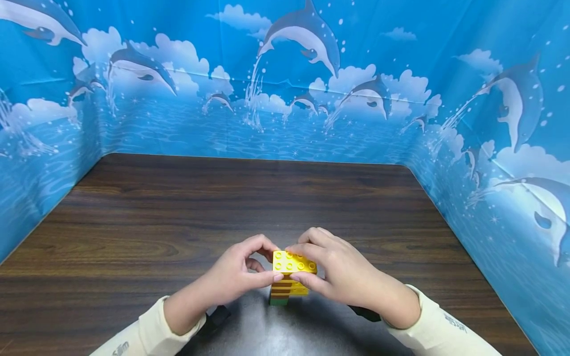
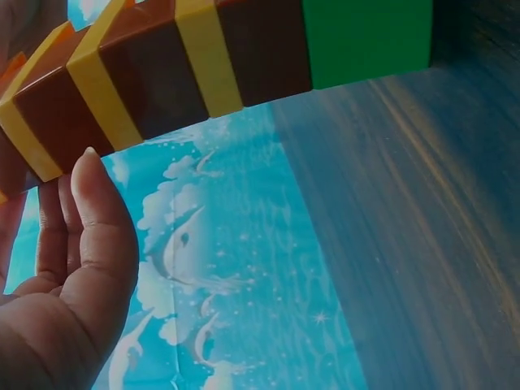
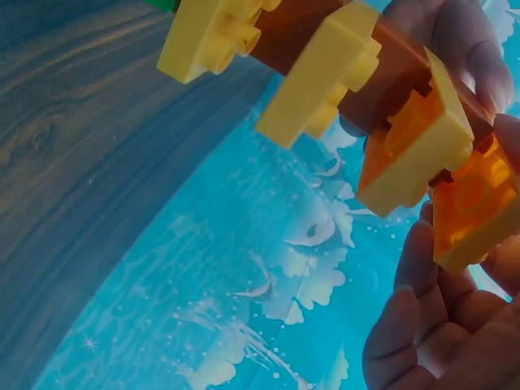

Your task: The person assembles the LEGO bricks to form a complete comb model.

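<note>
A tall stack of toy bricks (image 1: 279, 290) stands upright before me, brown and yellow layers alternating above a green brick (image 2: 370, 45). On top sits a studded yellow brick (image 1: 295, 262) that juts to the right. My right hand (image 1: 336, 267) grips this top brick, thumb on the near side and fingers on the far side. From the left, my left hand (image 1: 240, 269) pinches the stack's upper end between thumb and fingers. In the right wrist view, lower yellow bricks (image 3: 321, 73) stick out sideways from the brown ones, and the top brick's hollow underside shows.
The stack stands near the front of a dark wood-grain table (image 1: 249, 198). A blue cloth backdrop (image 1: 178, 128) printed with dolphins encloses the back and both sides. A dark wrist device (image 1: 218, 315) shows by the left sleeve.
</note>
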Action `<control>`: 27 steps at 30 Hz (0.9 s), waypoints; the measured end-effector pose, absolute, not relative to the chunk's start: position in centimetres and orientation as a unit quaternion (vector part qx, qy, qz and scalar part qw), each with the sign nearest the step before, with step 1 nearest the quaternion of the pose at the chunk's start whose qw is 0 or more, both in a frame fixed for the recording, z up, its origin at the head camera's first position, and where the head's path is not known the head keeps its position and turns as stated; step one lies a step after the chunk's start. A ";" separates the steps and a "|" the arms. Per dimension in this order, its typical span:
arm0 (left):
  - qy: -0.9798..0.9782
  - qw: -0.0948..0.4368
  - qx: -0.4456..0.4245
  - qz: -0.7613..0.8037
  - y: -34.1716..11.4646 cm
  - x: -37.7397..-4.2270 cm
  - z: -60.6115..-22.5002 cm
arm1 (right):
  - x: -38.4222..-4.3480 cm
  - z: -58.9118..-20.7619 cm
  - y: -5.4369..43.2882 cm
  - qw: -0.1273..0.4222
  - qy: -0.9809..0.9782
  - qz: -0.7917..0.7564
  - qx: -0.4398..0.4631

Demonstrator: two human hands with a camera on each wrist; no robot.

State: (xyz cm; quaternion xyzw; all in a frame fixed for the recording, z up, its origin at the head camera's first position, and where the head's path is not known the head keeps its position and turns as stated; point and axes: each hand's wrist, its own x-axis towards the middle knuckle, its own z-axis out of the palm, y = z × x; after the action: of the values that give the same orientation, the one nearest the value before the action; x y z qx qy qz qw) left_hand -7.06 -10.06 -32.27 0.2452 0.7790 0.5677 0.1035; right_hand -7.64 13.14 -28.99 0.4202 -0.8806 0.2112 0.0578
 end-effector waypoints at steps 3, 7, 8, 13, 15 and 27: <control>0.775 0.098 0.243 0.575 -10.0 -6.9 -32.5 | -7.6 -29.1 13.1 0.057 -0.882 0.215 0.416; 0.768 0.085 0.241 0.587 -9.8 -6.7 -32.7 | -7.4 -29.6 13.2 0.062 -0.878 0.239 0.410; 0.769 0.081 0.241 0.587 -9.8 -6.6 -32.7 | -7.4 -29.7 13.2 0.066 -0.876 0.247 0.410; 0.777 0.064 0.241 0.577 -9.7 -6.5 -32.5 | -7.4 -30.4 13.5 0.077 -0.864 0.289 0.405; 0.782 0.063 0.239 0.573 -9.7 -6.5 -32.3 | -7.3 -30.6 13.7 0.079 -0.860 0.309 0.397; 0.803 0.072 0.221 0.548 -9.7 -6.1 -32.0 | -6.7 -31.9 15.1 0.041 -0.868 0.364 0.336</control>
State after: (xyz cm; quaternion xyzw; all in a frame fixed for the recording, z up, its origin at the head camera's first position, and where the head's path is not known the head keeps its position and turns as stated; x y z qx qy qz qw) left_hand -6.13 -9.70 -32.03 0.2214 0.8031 0.5484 0.0724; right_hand -6.74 15.11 -31.93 0.3356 -0.8677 0.3643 0.0413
